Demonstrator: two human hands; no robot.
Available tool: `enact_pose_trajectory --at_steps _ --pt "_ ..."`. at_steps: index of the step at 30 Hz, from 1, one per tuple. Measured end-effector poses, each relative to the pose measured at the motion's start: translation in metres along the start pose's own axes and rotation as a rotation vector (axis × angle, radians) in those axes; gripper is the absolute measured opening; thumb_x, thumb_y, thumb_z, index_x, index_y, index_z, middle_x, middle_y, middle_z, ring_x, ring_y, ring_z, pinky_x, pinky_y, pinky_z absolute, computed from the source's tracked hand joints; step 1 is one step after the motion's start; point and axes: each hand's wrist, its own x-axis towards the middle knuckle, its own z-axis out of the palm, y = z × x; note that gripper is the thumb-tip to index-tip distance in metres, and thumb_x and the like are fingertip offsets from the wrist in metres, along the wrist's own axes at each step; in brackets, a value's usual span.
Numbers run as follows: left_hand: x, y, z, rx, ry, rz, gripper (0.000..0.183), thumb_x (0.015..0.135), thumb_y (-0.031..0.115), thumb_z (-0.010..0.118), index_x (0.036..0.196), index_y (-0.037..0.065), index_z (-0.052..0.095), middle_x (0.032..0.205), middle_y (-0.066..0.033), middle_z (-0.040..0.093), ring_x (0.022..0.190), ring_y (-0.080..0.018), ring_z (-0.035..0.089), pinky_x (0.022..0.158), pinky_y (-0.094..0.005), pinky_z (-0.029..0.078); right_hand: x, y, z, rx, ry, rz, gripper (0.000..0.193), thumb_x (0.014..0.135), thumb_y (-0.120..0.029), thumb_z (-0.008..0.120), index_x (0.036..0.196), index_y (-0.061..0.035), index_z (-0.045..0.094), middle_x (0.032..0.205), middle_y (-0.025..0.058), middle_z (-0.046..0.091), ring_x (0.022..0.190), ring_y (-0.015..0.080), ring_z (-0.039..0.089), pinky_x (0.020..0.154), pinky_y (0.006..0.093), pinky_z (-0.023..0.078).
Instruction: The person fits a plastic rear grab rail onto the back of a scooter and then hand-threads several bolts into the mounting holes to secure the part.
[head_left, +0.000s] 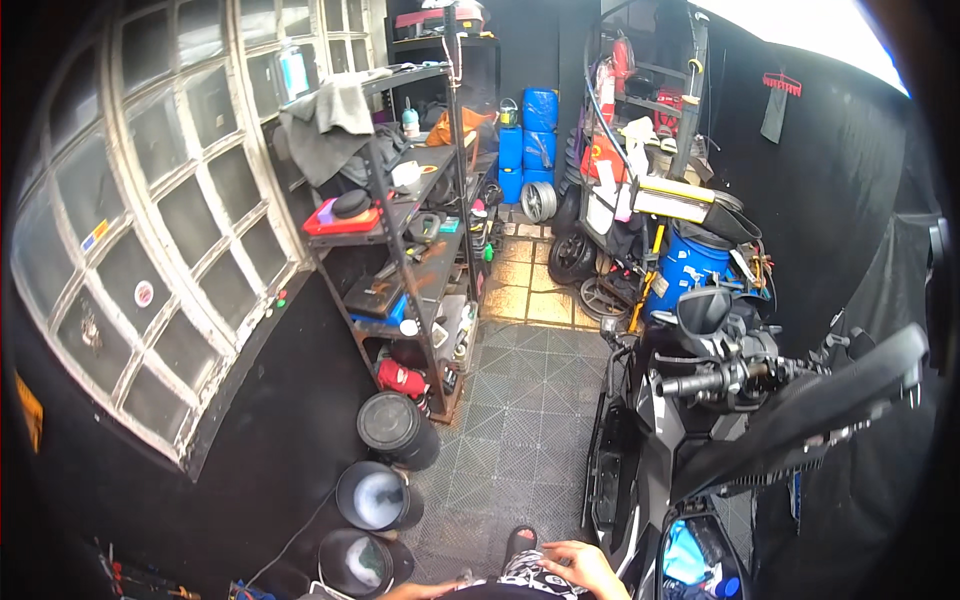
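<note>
Black-and-white legwear (525, 566) between both hands: right hand (583, 568) loosely spread, nothing visible in it; left hand (438, 588) too cropped to tell. Grey-black scooter (655, 425) near right, seat (810, 412) raised, presumably for storage access. Foamy buckets (413, 512) near left, likely for easy reach.

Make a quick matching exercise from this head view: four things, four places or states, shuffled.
Column 1
1. right hand
2. motorbike
3. round bucket
4. grey cloth

Column 2
A. draped over the top corner of the shelving
B. black, lid on, by the shelving's near end
C. bare, at the picture's lower edge
D. grey and black, parked

Pairs: 1-C, 2-D, 3-B, 4-A
</note>
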Motion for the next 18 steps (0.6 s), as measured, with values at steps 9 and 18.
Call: enact_pose_trajectory --at_steps 9,18 --pt "0.024 0.216 -0.139 -0.094 0.005 -0.064 0.088 0.078 0.072 0.071 0.142 0.013 0.057 0.145 -0.0133 0.054 0.128 -0.0265 0.057 0.101 -0.0525 0.051 0.183 0.058 -0.066 0.259 -0.163 0.2 0.025 0.095 -0.026 0.07 0.103 -0.0045 0.078 0.091 0.0086 0.077 0.08 0.0163 0.072 0.074 0.028 0.055" --pt "0.102 0.259 -0.308 0.169 -0.203 -0.255 0.08 0.079 0.074 0.063 0.131 0.014 0.063 0.135 -0.0096 0.058 0.117 -0.0232 0.06 0.093 -0.0421 0.051 0.48 0.108 -0.063 0.446 0.019 0.189 0.019 0.097 -0.017 0.067 0.099 0.0005 0.076 0.094 0.0052 0.077 0.075 0.0092 0.067 0.067 0.0251 0.052"
